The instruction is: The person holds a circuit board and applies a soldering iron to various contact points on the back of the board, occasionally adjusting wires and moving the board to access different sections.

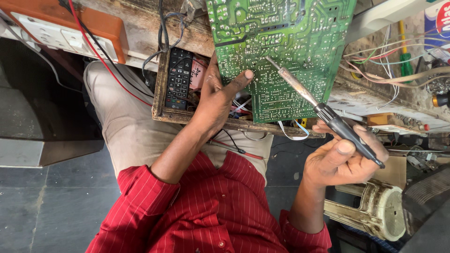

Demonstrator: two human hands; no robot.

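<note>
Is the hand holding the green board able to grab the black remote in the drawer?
Probably yes. The left hand grips the circuit board right beside the remote, which lies uncovered in the open wooden drawer. But it would have to let go of the board first.

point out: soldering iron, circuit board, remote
soldering iron (323, 111): head view, on the collar where the metal shaft meets the black handle.
circuit board (286, 42): head view, on the middle of its green solder side.
remote (178, 77): head view, on the button face of the black body.
</note>
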